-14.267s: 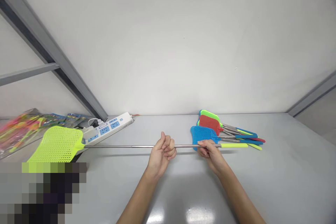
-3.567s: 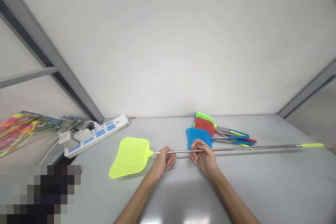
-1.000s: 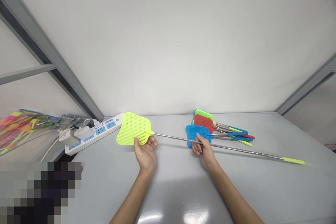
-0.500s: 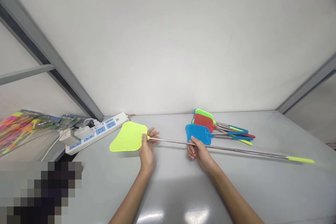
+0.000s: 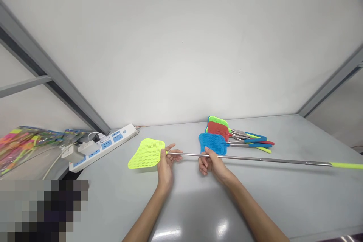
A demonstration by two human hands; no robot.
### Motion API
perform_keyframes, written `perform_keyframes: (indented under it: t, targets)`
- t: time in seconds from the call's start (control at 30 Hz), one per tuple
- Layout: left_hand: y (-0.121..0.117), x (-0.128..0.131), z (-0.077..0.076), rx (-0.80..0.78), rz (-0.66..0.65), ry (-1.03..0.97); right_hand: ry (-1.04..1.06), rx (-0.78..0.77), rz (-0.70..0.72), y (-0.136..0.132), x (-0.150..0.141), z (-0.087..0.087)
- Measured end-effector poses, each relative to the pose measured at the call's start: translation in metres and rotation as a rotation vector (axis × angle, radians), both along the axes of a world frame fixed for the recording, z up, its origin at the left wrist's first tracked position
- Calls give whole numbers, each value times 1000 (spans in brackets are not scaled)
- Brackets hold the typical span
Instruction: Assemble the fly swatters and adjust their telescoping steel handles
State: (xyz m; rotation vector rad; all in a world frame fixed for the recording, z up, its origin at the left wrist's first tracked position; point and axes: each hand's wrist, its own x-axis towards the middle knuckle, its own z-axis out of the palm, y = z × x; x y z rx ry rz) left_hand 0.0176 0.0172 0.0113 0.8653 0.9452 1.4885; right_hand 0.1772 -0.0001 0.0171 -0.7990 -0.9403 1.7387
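Note:
A yellow-green fly swatter (image 5: 148, 153) with a long extended metal rod lies across both my hands, its paddle at the left and its handle running off the right edge. My left hand (image 5: 166, 164) pinches it at the neck beside the paddle, thumb on top and some fingers spread behind. Farther along the rod, my right hand (image 5: 211, 162) grips it between thumb and fingers. Just behind my right hand lies a blue fly swatter (image 5: 213, 143) on the table. A red fly swatter (image 5: 217, 130) and a green one (image 5: 218, 121) are stacked behind it, handles pointing right.
A white power strip (image 5: 113, 143) with plugged-in chargers (image 5: 90, 148) sits at the left on the grey table (image 5: 119, 200). Colourful plastic-wrapped packs (image 5: 25, 143) lie beyond it. A white wall (image 5: 181, 53) and metal frame posts (image 5: 70, 87) bound the table.
The yellow-green swatter has shifted right, so its handle end now leaves the view. My left hand has moved right with the paddle, closer to my right hand. The view has tilted slightly.

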Motion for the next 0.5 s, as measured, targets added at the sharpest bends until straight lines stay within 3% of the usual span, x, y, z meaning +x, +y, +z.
perform_keyframes:
  t: [0.5]
  targets:
    - [-10, 15, -5, 38, 11, -103, 0, -3, 56, -1, -3, -4]
